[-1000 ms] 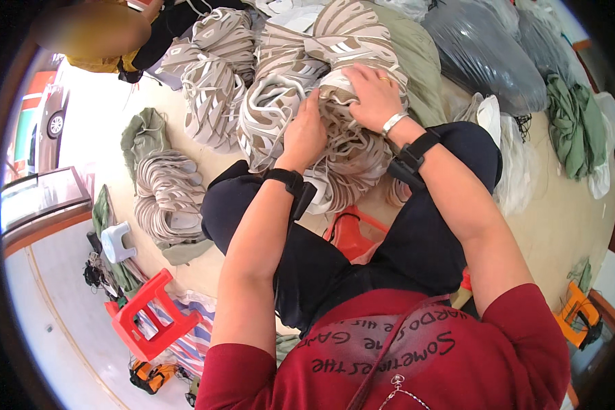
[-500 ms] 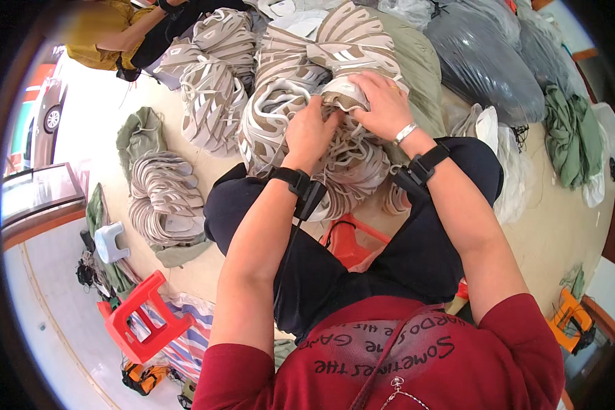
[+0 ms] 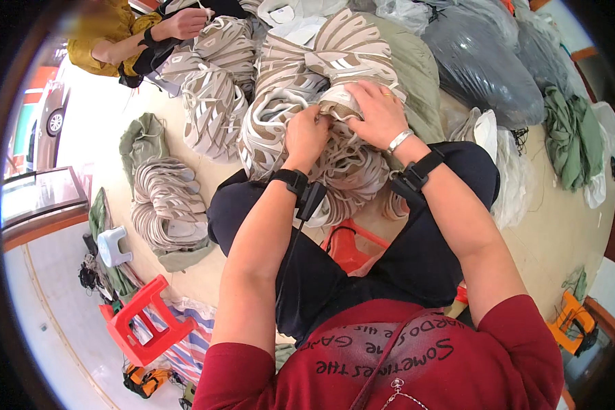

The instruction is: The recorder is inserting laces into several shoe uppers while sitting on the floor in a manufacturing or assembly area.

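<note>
A heap of flat white-and-beige cut shoe pieces (image 3: 352, 171) rests on my lap between my knees. My left hand (image 3: 306, 138) is closed on the top of this bundle, fingers curled into the pieces. My right hand (image 3: 379, 113) presses down on the same bundle just to the right, fingers gripping the top pieces; it wears a ring and a bracelet. Both wrists carry black bands. More stacks of the same pieces (image 3: 301, 61) lie just beyond my hands.
Another person's hand (image 3: 181, 24) works on a stack at the top left. A pile of pieces on green cloth (image 3: 167, 205) lies left. Grey plastic bags (image 3: 485, 61) sit at the top right, green cloth (image 3: 574, 137) at the right. A red stool (image 3: 140, 324) and a small white stool (image 3: 113, 246) stand lower left.
My two hands have drawn closer together on top of the bundle, the left one moving up to meet the right. The other person's hand has come into view at the top left.
</note>
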{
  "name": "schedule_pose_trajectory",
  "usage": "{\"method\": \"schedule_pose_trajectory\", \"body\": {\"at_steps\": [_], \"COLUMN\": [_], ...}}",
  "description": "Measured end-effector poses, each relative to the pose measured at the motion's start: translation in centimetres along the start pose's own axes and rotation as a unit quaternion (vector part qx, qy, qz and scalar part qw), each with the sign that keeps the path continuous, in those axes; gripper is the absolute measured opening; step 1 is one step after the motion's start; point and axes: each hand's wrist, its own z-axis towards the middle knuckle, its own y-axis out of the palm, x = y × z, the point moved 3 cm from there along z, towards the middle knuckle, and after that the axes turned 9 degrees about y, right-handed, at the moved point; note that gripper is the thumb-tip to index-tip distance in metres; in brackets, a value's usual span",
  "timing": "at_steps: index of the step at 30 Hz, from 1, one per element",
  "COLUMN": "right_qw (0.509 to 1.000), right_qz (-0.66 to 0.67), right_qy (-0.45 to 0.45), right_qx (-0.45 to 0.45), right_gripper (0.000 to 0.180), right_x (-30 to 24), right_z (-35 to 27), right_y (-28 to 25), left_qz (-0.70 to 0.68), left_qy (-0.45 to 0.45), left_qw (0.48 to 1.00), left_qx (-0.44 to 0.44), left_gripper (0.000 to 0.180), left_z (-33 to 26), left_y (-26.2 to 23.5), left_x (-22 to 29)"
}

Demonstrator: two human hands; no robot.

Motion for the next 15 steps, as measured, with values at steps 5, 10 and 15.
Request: {"method": "schedule_pose_trajectory", "body": {"at_steps": [5,10,15], "right_qw": [0.999,0.993,0.995], "right_qz": [0.049,0.113,0.099], "right_qy": [0.013,0.022,0.021], "right_qx": [-0.013,-0.007,-0.010], "right_gripper": [0.059,0.057,0.057], "right_x": [0.8,1.9,0.2], "right_z": [0.6,1.4,0.8], "right_y": [-0.2,-0.7,-0.9], "left_qz": [-0.043,-0.108,-0.122], "left_qy": [0.015,0.061,0.036], "left_qw": [0.999,0.991,0.992], "left_qx": [0.023,0.047,0.018], "left_gripper": [0.022,0.017,0.017], "left_z": [-0.7,-1.6,-2.1], "left_y": [-0.3,-1.4,-2.5], "left_x": [0.3,0.9,0.0]}}
